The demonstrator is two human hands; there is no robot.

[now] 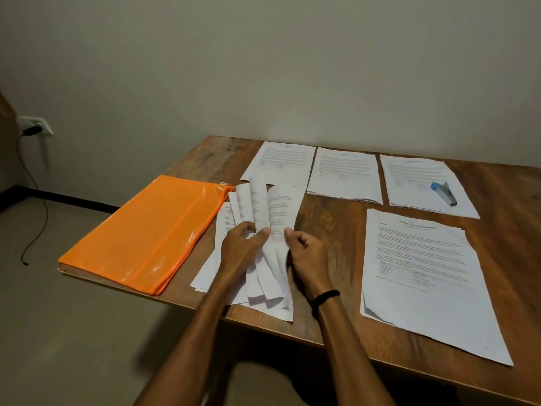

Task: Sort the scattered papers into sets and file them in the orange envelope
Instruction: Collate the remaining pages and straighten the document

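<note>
Head view: fanned sheets [275, 206], just right of envelope [140, 235]; left grip [243, 241] and right grip [304, 250] pinch them. Best practice: separate singly, edges squared.

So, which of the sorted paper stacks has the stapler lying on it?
The far-right stack of the back row: the blue-grey stapler rests on it. The other sorted stacks bear nothing on top.

bare forearms, no sleeves; a black band [325, 297] circles the right wrist.
</note>
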